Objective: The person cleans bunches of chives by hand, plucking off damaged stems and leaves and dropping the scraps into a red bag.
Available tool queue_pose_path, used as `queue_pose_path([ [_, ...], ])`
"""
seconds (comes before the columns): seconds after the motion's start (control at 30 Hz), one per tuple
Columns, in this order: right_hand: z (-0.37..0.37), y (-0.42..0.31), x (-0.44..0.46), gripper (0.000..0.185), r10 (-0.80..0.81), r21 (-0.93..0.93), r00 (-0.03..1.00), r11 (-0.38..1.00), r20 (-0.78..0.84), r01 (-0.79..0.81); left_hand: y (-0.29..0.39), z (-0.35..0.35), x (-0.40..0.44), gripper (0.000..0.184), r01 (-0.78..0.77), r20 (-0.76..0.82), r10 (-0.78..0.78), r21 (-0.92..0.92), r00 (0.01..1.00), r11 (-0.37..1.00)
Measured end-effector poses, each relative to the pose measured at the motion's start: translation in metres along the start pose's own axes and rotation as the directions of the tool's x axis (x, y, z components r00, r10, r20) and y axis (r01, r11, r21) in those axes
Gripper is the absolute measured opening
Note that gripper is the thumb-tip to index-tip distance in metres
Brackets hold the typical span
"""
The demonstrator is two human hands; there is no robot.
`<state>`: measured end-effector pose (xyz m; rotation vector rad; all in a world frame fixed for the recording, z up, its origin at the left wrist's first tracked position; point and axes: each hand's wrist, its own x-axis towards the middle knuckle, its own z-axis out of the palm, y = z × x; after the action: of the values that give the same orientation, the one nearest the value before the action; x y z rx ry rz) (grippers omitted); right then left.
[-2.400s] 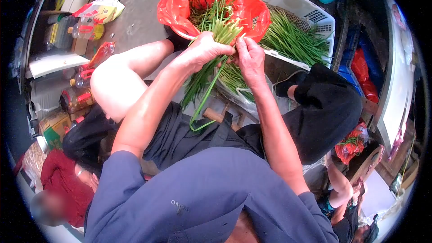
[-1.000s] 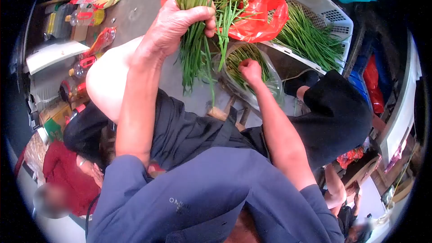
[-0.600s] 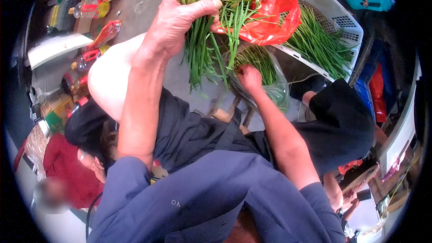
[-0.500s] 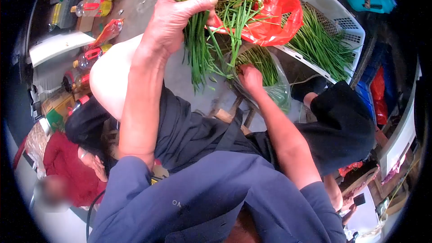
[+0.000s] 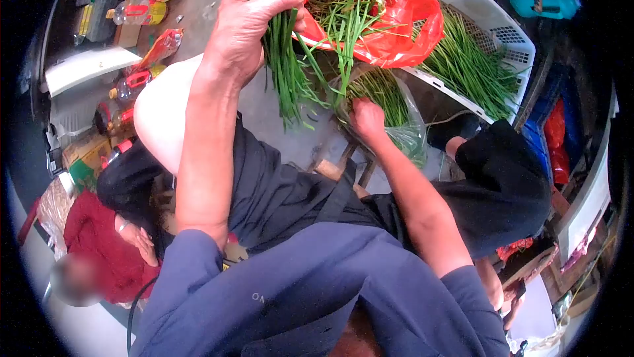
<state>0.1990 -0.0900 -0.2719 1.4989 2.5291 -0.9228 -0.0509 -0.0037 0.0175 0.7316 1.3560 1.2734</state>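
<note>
My left hand (image 5: 241, 30) is wrapped round a bunch of green stalks (image 5: 284, 73), pale ends up and leaves hanging down. At the near edge of a clear plastic bag (image 5: 411, 134) of green stalks, my right hand (image 5: 367, 118) has its fingers curled; whether they grip anything is hidden. Loose green leaves (image 5: 350, 27) lie over a red plastic bag (image 5: 419, 27) and hang down toward my right hand. Behind the clear bag, a white crate (image 5: 525, 46) holds more long green stalks (image 5: 472, 70).
Bottles with red labels (image 5: 135, 10) and a white panel (image 5: 89, 70) stand at the left. A person in a red top (image 5: 99, 241) sits at the lower left. Part of another person (image 5: 489, 281) shows at the lower right. A teal item (image 5: 541, 1) lies at the upper right.
My left hand once pinched near my right hand; it has since moved up and left with the bunch. My right hand has come down from the red bag to the clear bag.
</note>
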Motion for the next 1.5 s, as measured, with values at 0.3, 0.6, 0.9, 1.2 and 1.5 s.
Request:
queue_pose_path([
  [0.3, -0.004, 0.006, 0.001, 0.017, 0.017, 0.157, 0.999, 0.987, 0.035, -0.023, -0.001, -0.001, 0.002, 0.019, 0.013, -0.025, -0.013, 0.000, 1.000, 1.000],
  [0.6, -0.008, 0.000, 0.001, 0.017, -0.021, 0.198, 0.998, 0.980, -0.065, 0.034, 0.001, 0.004, 0.000, 0.022, 0.050, -0.028, -0.049, 0.025, 0.998, 0.998],
  [0.9, -0.026, 0.013, 0.006, 0.018, 0.210, 0.362, 0.976, 0.916, -0.061, -0.175, -0.001, 0.008, -0.002, 0.019, 0.012, -0.017, -0.012, 0.010, 1.000, 1.000],
  [1.2, -0.127, 0.011, 0.011, 0.022, 0.253, 0.802, 0.968, 0.577, 0.001, -0.152, -0.009, 0.014, -0.006, 0.017, 0.015, 0.101, -0.013, -0.023, 0.995, 1.000],
  [1.5, -0.255, -0.049, -0.020, 0.015, 0.138, 0.990, 0.990, -0.140, 0.004, 0.016, -0.033, 0.042, -0.022, 0.017, 0.185, 0.396, -0.208, 0.096, 0.894, 0.978],
])
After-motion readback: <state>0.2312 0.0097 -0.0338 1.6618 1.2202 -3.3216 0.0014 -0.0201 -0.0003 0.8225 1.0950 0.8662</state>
